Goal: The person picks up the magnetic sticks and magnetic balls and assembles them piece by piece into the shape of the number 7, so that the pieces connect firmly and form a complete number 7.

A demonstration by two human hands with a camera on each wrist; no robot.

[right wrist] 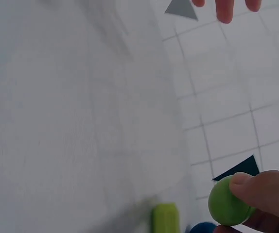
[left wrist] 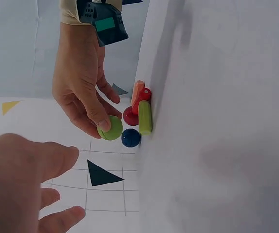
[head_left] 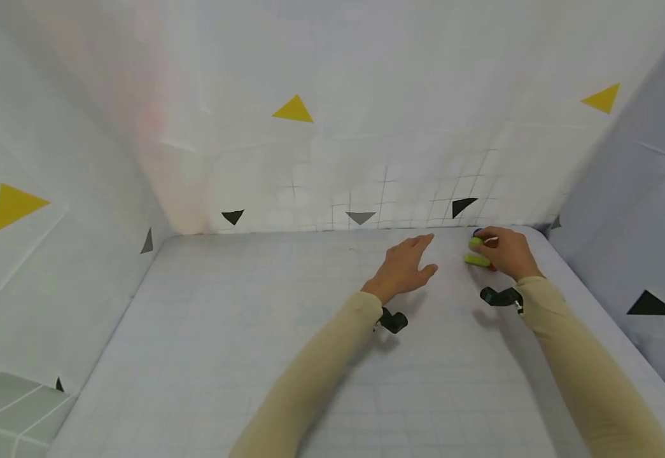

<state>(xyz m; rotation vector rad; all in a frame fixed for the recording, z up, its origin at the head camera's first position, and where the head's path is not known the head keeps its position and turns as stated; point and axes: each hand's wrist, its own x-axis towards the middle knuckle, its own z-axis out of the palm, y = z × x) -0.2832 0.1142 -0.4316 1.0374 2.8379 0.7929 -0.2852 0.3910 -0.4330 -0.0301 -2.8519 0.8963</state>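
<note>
Head view: right hand (head_left: 506,253) sits at the far right corner of the surface (head_left: 286,356), fingers curled over a small cluster of coloured pieces, with a green cylinder (head_left: 477,260) showing beside it; left hand (head_left: 403,267) rests nearby, fingers loosely spread and holding nothing.

Left wrist view: the right hand (left wrist: 83,80) pinches a green disc (left wrist: 111,128) between thumb and fingertips; just beside it lie a blue ball (left wrist: 130,138), a red ball (left wrist: 130,116), the cylinder (left wrist: 145,117) and a red peg (left wrist: 141,99), all tight together.

Right wrist view: the disc (right wrist: 227,204) sits against the thumb, the cylinder (right wrist: 165,219) just beside; a firm pinch and a straight lift would likely spare the round pieces, which look prone to roll.
</note>
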